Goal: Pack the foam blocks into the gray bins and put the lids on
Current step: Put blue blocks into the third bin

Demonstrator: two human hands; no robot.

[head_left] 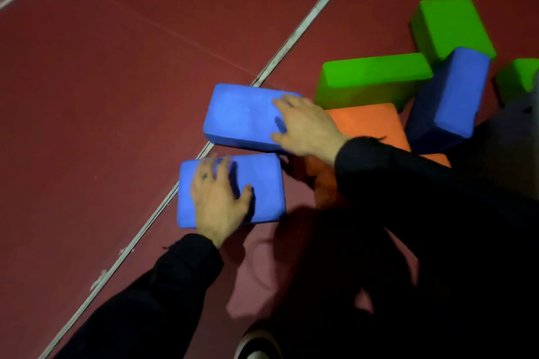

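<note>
Several foam blocks lie on the dark red floor. My left hand (217, 198) rests flat on the near blue block (262, 183), fingers spread toward its far edge and thumb on its top face. My right hand (303, 128) spans the right end of the far blue block (239, 114), fingers across the top and thumb at its near edge. An orange block (370, 122) lies under my right wrist. Behind it are two green blocks (370, 79) (452, 26) and a tilted blue block (449, 102). A third green block (522, 76) is cut off at the right edge.
A pale floor seam (291, 41) runs diagonally under the two blue blocks. A dark grey object (519, 116) shows at the right edge, partly hidden by my sleeve. My shoe (256, 347) is at the bottom. Bare red floor (116, 96) stretches to the left.
</note>
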